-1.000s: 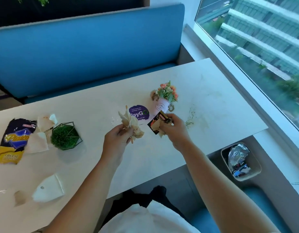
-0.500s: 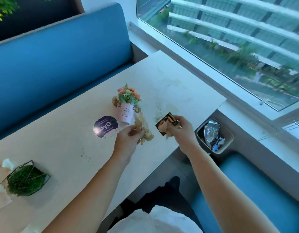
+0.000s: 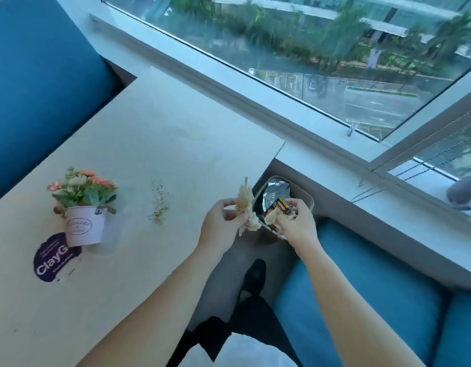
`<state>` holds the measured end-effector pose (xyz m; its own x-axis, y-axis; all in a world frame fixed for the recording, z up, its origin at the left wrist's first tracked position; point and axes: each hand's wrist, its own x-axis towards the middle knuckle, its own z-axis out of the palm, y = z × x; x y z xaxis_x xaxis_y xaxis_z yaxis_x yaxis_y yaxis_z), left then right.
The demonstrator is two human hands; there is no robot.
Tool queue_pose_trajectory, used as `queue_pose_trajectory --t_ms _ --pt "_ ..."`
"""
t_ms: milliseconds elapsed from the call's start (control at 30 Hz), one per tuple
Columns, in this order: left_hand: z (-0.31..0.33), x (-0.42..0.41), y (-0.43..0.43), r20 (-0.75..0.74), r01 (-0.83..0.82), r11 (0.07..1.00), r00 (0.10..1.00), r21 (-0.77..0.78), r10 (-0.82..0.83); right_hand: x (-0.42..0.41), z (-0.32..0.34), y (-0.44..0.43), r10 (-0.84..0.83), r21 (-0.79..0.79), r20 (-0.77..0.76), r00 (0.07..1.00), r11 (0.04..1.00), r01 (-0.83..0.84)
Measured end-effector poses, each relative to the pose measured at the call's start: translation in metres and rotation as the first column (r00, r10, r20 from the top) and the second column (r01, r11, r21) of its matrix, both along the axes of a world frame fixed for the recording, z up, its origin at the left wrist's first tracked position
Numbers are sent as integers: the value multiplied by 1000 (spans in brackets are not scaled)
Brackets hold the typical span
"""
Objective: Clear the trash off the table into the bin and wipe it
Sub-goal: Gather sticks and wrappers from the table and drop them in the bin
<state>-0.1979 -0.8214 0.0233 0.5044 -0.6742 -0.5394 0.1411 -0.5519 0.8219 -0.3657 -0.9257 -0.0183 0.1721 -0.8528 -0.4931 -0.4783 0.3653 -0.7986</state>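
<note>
Over the bin (image 3: 276, 177) by the table edge: both hands loaded with trash.
Dark snack wrapper (image 3: 280, 207) with a tan scrap clamped in the curled fingers of the right hand (image 3: 298, 223), directly above the bin; bin stands on the floor between table (image 3: 162, 144) and blue seat (image 3: 361, 287), crumpled foil (image 3: 278, 188) inside; left hand (image 3: 221, 221) pinches a tan tissue wad (image 3: 245, 205) at the table edge, just beside the bin; on the table: green crumbs (image 3: 158, 210), pink flower pot (image 3: 84, 226), purple sticker (image 3: 51, 260) partly under the pot.
</note>
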Motion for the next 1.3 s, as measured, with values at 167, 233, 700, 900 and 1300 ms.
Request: queue_pose_trajectory --t_ms 167,233,700,900,1300 --pt "-64 -46 -81 58 187 976 979 110 -194 -41 -61 -56 -89 28 -115 989 995 93" --pt "-93 -57 -104 71 279 945 953 169 -294 -47 -86 -74 -108 38 -160 981 993 115" --pt "-242 -86 -189 145 442 753 809 488 -569 -37 -217 -149 441 -31 -570 693 832 -554" --pt "-256 -92 -198 31 543 661 761 519 -649 -23 -224 -160 627 260 -487 608 768 -585" --pt "-163 -69 -175 92 537 706 763 462 -640 -47 -128 -145 404 64 -455 793 904 -424"
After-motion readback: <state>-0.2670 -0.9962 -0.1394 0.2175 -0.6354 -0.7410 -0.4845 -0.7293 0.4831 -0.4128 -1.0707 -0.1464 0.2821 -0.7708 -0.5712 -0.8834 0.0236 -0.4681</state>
